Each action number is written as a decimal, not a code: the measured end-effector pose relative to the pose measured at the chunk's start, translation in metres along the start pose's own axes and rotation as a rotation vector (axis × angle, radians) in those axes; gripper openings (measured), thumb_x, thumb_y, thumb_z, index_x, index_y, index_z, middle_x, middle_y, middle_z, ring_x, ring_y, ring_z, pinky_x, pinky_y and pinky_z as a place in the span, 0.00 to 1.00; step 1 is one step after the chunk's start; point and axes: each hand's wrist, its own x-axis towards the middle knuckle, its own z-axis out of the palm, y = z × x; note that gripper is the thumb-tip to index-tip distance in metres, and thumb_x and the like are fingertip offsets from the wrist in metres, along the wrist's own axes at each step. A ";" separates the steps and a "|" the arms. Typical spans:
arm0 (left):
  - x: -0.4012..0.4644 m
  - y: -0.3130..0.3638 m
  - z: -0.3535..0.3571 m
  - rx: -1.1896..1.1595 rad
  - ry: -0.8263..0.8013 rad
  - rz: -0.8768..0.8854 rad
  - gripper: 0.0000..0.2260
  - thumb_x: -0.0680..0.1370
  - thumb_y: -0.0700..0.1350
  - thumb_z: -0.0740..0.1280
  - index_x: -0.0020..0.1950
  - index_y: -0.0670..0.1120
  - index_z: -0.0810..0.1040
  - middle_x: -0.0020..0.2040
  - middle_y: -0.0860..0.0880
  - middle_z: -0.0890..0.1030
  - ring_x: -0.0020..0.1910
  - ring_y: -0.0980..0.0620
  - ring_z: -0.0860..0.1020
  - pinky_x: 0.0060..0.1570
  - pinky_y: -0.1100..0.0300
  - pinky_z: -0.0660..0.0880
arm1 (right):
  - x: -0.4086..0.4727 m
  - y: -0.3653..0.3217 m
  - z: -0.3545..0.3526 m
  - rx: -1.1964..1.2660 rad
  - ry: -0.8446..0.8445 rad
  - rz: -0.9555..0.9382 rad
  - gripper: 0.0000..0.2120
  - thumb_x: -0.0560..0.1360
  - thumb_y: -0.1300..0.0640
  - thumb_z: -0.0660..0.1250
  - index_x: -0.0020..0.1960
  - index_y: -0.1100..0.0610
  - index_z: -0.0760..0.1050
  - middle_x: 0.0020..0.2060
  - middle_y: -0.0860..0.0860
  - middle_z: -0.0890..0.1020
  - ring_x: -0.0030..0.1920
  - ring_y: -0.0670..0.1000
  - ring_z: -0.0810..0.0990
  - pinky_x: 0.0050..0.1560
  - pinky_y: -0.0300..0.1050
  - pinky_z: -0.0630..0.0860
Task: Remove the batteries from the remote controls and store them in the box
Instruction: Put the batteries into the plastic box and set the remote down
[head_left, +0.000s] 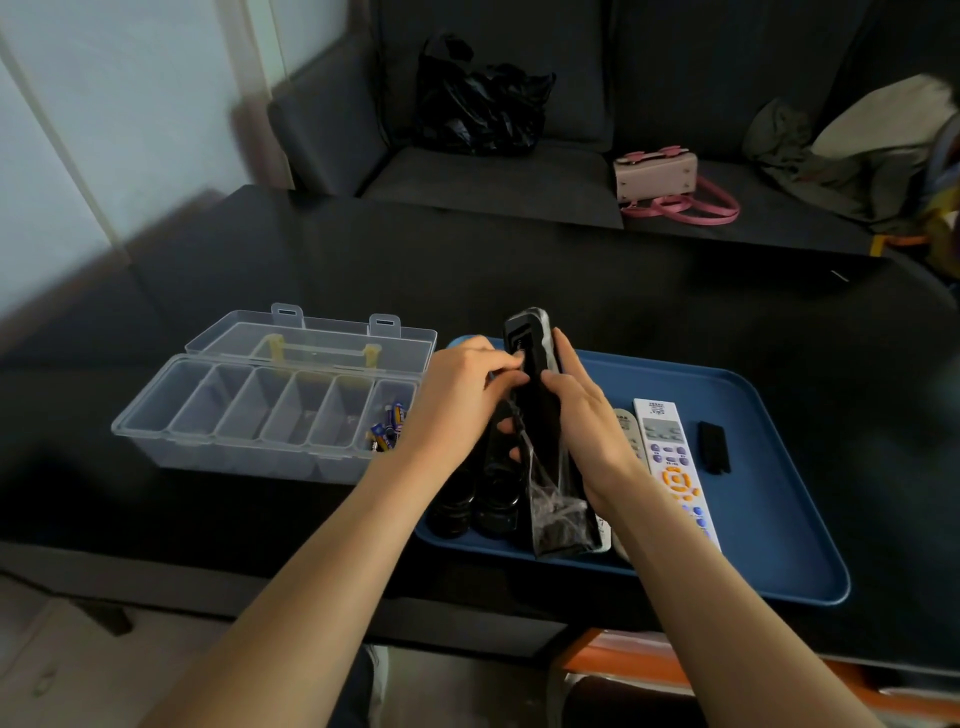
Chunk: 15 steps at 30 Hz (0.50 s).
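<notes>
I hold a black remote control (540, 405) in a clear plastic sleeve upright over the blue tray (769, 519), its back facing me with the battery slot showing near the top. My right hand (587, 415) grips its right side. My left hand (462, 395) has its fingertips at the battery slot, pinching there; what they hold is hidden. On the left stands the open clear plastic box (260, 415), with several blue batteries (387, 428) in its rightmost compartment. A white remote (672, 467) with orange buttons lies on the tray, beside a second light-coloured remote (626, 431). Two black remotes (478, 499) lie under my hands.
A small black battery cover (714, 447) lies on the tray at the right. The tray and box sit on a dark table (571, 280). Behind it a dark sofa holds a black plastic bag (478, 98), a pink handbag (665, 182) and some clothes (857, 150).
</notes>
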 end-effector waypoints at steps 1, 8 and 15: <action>0.000 0.001 0.001 -0.007 -0.004 -0.012 0.06 0.73 0.39 0.70 0.49 0.42 0.83 0.38 0.44 0.79 0.36 0.52 0.76 0.37 0.63 0.71 | 0.000 0.001 0.000 0.003 0.005 0.000 0.25 0.82 0.59 0.49 0.76 0.41 0.53 0.49 0.56 0.80 0.36 0.52 0.79 0.33 0.46 0.75; 0.000 0.000 -0.002 -0.160 -0.057 -0.303 0.12 0.73 0.46 0.71 0.54 0.45 0.75 0.41 0.50 0.78 0.37 0.62 0.74 0.36 0.77 0.67 | 0.000 0.002 0.002 -0.022 -0.010 -0.020 0.25 0.83 0.59 0.48 0.75 0.40 0.53 0.46 0.54 0.81 0.35 0.51 0.78 0.31 0.45 0.76; 0.003 0.001 -0.002 -0.415 -0.163 -0.616 0.16 0.72 0.47 0.71 0.57 0.44 0.76 0.47 0.45 0.81 0.47 0.47 0.80 0.50 0.52 0.76 | -0.002 0.000 0.000 -0.018 -0.031 -0.015 0.25 0.82 0.60 0.48 0.75 0.40 0.54 0.43 0.56 0.80 0.34 0.51 0.77 0.31 0.46 0.76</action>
